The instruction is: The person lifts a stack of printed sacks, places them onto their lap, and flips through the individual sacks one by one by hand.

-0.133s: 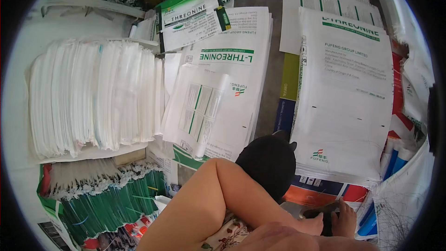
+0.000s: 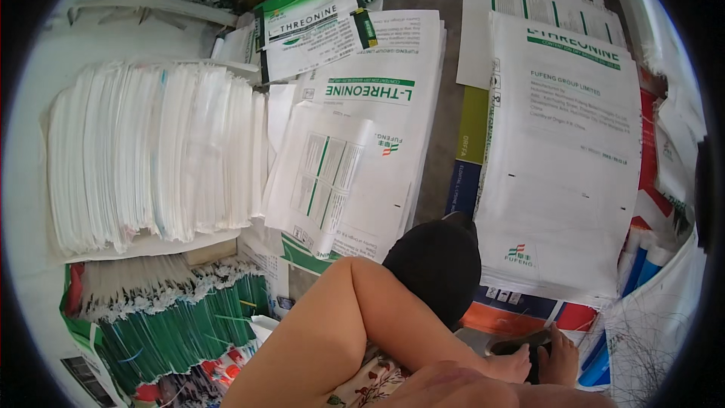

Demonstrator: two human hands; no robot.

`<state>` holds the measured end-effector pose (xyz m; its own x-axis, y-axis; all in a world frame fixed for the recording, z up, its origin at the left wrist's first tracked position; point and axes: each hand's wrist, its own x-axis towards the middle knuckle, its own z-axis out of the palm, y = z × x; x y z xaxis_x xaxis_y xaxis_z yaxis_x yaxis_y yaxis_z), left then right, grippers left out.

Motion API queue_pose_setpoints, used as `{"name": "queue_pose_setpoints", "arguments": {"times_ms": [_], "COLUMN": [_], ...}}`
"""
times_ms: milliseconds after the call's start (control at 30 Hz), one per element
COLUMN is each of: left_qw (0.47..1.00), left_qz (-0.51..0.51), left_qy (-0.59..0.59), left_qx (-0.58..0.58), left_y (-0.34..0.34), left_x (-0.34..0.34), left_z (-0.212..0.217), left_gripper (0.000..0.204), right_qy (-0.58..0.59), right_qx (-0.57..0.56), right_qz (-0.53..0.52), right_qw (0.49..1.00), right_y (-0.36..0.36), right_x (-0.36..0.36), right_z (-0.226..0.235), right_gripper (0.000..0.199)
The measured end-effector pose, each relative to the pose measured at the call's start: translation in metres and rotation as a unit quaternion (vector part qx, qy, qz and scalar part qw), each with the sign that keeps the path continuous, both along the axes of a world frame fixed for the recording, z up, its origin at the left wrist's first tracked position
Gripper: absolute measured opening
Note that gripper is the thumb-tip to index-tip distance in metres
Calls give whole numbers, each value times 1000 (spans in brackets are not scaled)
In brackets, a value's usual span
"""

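Observation:
My bare left arm bends sharply at the elbow and crosses to the lower right. There my left hand [image 2: 511, 365] sits close beside my right hand [image 2: 559, 359]. Both have partly curled fingers around a small dark thing [image 2: 535, 361], mostly covered and too hidden to name. A rounded black shape [image 2: 434, 272] lies just beyond my left forearm; its kind is unclear. Past it on the right rests a thick stack of flat white printed sacks [image 2: 563, 181], and another pile of white and green printed sacks [image 2: 377, 151] lies in the middle. Neither hand touches these stacks.
At the left stands a wide bundle of folded white sacks [image 2: 151, 159]. Below it is a bundle of green sacks [image 2: 181, 332] with frayed white edges. A green and white packet [image 2: 310, 26] lies at the back. Blue and white rolled pieces [image 2: 646, 264] stand at the right.

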<state>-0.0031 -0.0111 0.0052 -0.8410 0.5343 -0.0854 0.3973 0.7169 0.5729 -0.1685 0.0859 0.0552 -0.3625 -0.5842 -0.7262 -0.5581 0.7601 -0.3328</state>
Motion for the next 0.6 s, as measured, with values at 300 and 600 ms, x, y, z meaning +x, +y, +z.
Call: {"name": "queue_pose_setpoints", "arguments": {"times_ms": [300,600], "left_qw": [998,995], "left_qz": [-48,-12], "left_qy": [-26,-90], "left_qx": [-15,-42], "left_y": [-14,-125], "left_x": [-1,-17], "left_z": [29,105], "left_gripper": [45,54], "right_qy": [56,105], "right_qx": [-50,-64], "right_qz": [5,18], "right_qw": [997,992], "right_y": [23,-5], "right_x": [17,46], "right_z": [7,47], "right_gripper": [73,60]}}
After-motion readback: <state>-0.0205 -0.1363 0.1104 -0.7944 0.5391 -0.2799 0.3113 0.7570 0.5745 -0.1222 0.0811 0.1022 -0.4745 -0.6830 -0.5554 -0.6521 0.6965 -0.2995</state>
